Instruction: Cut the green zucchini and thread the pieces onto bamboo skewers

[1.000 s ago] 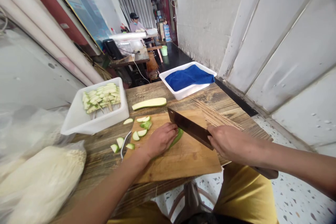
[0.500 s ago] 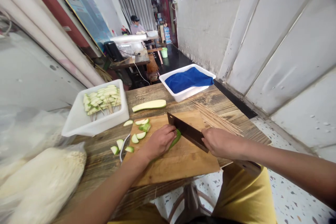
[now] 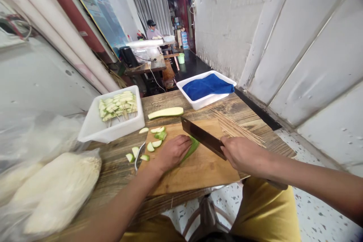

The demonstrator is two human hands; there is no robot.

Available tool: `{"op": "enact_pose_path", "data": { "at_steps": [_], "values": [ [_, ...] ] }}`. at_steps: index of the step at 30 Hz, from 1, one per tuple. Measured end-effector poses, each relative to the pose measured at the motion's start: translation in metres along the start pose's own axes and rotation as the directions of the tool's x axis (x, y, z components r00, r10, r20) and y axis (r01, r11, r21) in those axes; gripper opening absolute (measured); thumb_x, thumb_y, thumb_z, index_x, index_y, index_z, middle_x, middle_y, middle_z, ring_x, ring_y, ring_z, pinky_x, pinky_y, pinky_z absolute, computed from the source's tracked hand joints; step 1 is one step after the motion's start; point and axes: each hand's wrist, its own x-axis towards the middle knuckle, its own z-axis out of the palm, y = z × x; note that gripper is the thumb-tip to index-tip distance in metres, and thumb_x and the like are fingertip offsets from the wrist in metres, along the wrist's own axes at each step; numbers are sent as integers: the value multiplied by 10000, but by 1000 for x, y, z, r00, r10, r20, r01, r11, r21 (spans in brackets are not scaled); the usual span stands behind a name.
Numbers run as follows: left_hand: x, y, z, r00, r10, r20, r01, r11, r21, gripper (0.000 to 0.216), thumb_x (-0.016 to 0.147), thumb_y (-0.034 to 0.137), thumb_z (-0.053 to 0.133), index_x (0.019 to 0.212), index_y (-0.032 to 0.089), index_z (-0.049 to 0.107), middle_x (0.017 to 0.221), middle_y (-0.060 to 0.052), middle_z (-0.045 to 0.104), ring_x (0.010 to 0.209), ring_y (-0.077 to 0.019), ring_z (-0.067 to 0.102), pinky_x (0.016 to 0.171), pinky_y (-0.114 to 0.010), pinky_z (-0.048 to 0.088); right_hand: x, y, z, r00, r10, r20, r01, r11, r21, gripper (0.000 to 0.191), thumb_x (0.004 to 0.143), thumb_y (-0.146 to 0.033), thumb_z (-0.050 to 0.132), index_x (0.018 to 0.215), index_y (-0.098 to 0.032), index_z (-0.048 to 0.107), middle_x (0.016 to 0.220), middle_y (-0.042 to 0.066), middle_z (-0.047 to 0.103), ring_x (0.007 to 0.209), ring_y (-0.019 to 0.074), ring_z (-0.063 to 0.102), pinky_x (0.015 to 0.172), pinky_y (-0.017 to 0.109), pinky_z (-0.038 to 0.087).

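Stretching across the middle of the view, a worn wooden table (image 3: 113, 170) is topped by a cutting board (image 3: 204, 174). On the board, a green vegetable piece (image 3: 193, 147) is held under the curled fingers of the left hand (image 3: 176, 151); just beside it, a cleaver (image 3: 202, 138) is gripped in the closed right hand (image 3: 238, 155). Cut chunks (image 3: 157, 143) are scattered over the board's left side and onto the wood. Farther back are set a white tray (image 3: 116, 134) of skewered slices, a pale vegetable half (image 3: 166, 112) and a second tray (image 3: 207, 102) covered by a blue cloth (image 3: 210, 86). The room is bounded at right by a pale wall (image 3: 227, 15), and a person (image 3: 153, 33) is seen far behind. Much of the vegetable piece is hidden by the left hand; whether it is touched by the blade cannot be told. The cleaver's handle is mostly covered. A plastic bag (image 3: 62, 189) is blurred and cut off at left, its contents hard to identify.
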Motion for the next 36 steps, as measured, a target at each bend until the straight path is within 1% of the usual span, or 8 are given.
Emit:
{"op": "enact_pose_path", "data": {
  "at_steps": [5,15,18,21,24,27,31,36],
  "values": [
    [0,-1,1,1000,-16,22,16,1000,13,243,876,180,403,1014,122,595,1003,-139,607,941,-204,553,783,-342,499,-6,-2,-2,1000,-19,14,19,1000,-2,190,874,-160,370,859,-102,551,659,101,662,572,197,621,473,253,290],
    [2,0,-1,1000,-5,6,5,999,40,245,878,180,391,987,120,602,999,-142,602,937,-203,553,785,-350,501,-3,-4,-12,996,-11,93,10,1000,12,198,872,-141,382,849,-84,571,703,116,665,606,185,622,505,246,321],
    [2,0,-1,1000,-1,4,1,1000,31,238,877,173,392,979,122,601,991,-136,605,930,-202,554,772,-344,503,3,-3,-6,991,-29,132,28,1000,6,202,864,-131,390,848,-74,582,733,136,670,639,197,633,517,250,334],
    [3,0,0,1000,6,-9,-6,1000,24,232,876,166,391,974,125,597,978,-130,607,932,-200,553,765,-337,504,9,-2,9,985,-51,163,48,999,22,180,843,-133,420,847,-73,590,722,130,671,637,207,636,502,253,331],
    [2,1,0,1000,9,-4,-9,998,64,230,878,166,388,964,121,596,955,-131,611,918,-201,557,744,-334,508,10,0,21,989,-32,142,28,999,27,172,835,-135,429,856,-82,592,699,117,673,622,208,635,490,253,325],
    [-1,3,-1,1000,-12,8,11,993,121,235,884,183,385,976,121,592,912,-124,618,873,-197,568,722,-342,510,9,-1,23,994,-1,108,0,1000,9,185,842,-151,421,873,-84,591,714,127,681,630,217,642,494,256,330],
    [-8,4,-2,1000,1,-6,-1,997,79,244,891,215,391,1016,137,585,944,-120,618,917,-190,572,762,-339,509,7,-4,7,997,-3,76,3,1000,-2,209,854,-153,393,875,-85,590,776,149,684,692,232,650,532,266,354],
    [-12,3,0,998,12,-59,-7,997,78,234,884,225,415,1017,141,588,986,-116,615,956,-200,565,786,-365,511,4,-10,-23,999,-23,-24,21,998,-59,212,867,-174,369,864,-108,570,698,126,672,627,234,640,490,269,318]
  ]
}}
